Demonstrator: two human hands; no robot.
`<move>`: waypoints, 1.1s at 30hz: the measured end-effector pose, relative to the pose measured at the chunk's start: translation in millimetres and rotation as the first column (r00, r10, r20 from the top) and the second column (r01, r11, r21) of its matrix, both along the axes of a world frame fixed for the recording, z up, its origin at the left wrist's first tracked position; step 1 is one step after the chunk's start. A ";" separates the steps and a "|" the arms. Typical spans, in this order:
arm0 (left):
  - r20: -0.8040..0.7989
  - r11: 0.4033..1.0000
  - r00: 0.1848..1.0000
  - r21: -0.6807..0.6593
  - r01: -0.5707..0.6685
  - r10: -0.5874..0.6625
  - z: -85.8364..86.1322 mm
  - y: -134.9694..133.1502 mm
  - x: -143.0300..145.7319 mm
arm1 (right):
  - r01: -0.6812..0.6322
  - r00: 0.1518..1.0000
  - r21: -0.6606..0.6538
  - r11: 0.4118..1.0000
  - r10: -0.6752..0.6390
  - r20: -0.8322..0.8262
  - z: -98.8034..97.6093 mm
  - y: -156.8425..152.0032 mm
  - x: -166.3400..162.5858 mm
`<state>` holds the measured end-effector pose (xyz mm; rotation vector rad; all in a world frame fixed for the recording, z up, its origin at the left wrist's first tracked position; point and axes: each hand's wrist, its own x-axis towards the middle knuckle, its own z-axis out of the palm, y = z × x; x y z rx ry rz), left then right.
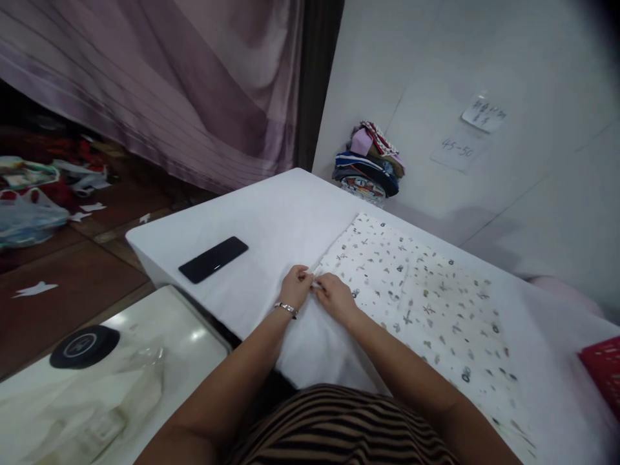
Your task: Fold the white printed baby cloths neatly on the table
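Note:
A white cloth with a small scattered print (pixel 426 284) lies spread flat on a white-covered table (pixel 271 206). My left hand (pixel 296 287), with a bracelet at the wrist, is closed in a pinch at the cloth's left edge, near the corner closest to me. Right beside it my right hand (pixel 335 297) pinches the same edge, its fingertips almost meeting those of the left. The fingers cover the bit of fabric between them. To the left of my hands a black phone (pixel 214 259) lies on the table.
A second white surface (pixel 194 336) at lower left bears a dark round object (pixel 84 346) and a clear plastic bag (pixel 111 413). Folded clothes (pixel 371 161) are stacked by the wall. A red item (pixel 603 371) sits at right. Plastic bags (pixel 31 216) lie on the floor.

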<state>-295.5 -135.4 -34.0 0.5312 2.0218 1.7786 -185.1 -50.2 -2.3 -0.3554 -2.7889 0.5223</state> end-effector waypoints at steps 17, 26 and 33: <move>-0.371 0.865 0.905 -0.502 -0.004 -0.211 26.2 -8.2 -7.6 | 0.164 0.986 0.192 0.968 -0.155 -0.059 -17.9 23.4 192.8; -0.445 0.743 0.822 -0.668 -0.040 -0.355 33.5 -4.8 -8.2 | 0.405 0.913 0.162 0.900 -0.391 -0.113 -26.5 26.0 311.4; -0.345 0.608 0.838 -0.794 -0.020 -0.422 43.5 0.5 -15.5 | 0.711 0.703 0.172 0.682 -0.695 -0.150 -32.0 29.7 405.6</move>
